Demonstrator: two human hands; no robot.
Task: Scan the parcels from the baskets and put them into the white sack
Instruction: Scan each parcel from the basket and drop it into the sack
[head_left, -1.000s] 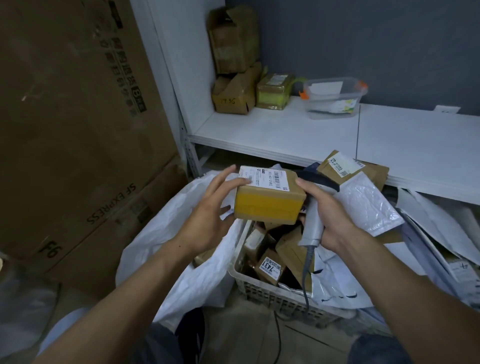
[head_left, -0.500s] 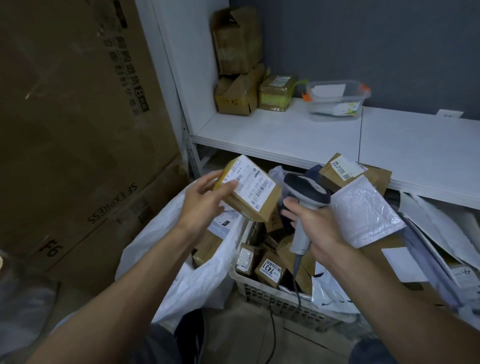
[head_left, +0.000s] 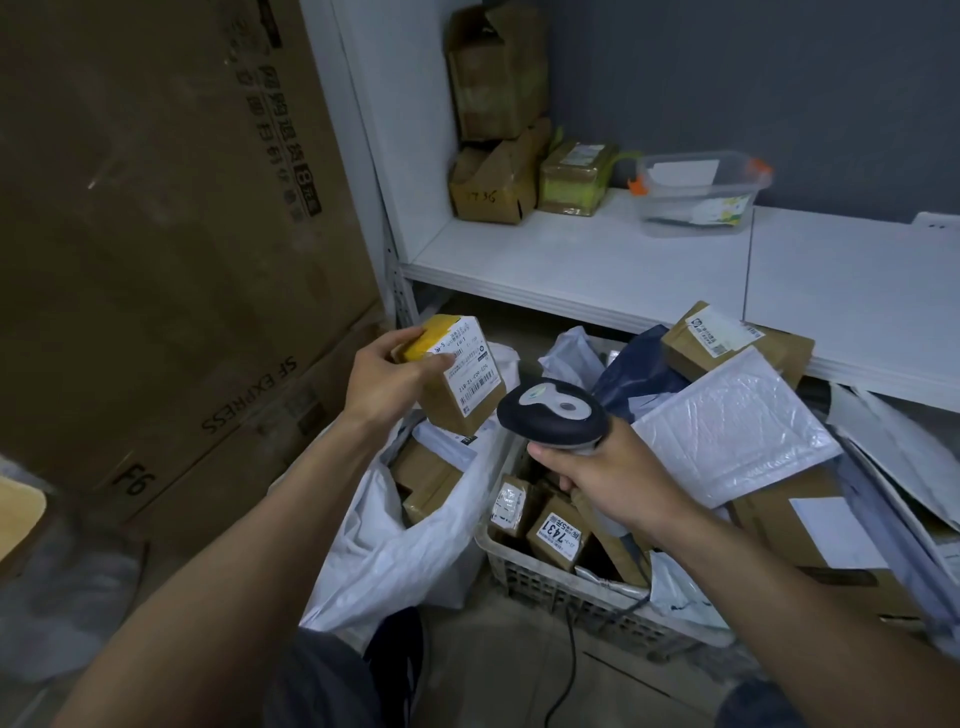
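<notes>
Small brown cardboard parcel with yellow tape and white label (head_left: 457, 405): gripped at top end by left hand (head_left: 384, 384), label facing camera, over open mouth of white woven plastic sack (head_left: 395, 545). Just right, black-and-grey handheld barcode scanner (head_left: 553, 415), handle wrapped in right hand (head_left: 618, 483), above grey slotted plastic basket (head_left: 545, 582) full of parcels. White bubble mailer (head_left: 727, 436) lying on heap further right.

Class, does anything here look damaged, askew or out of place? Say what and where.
The top cardboard box stacked at the back corner of the shelf is crumpled, its flaps torn open. White envelopes lie heaped beyond the basket.
</notes>
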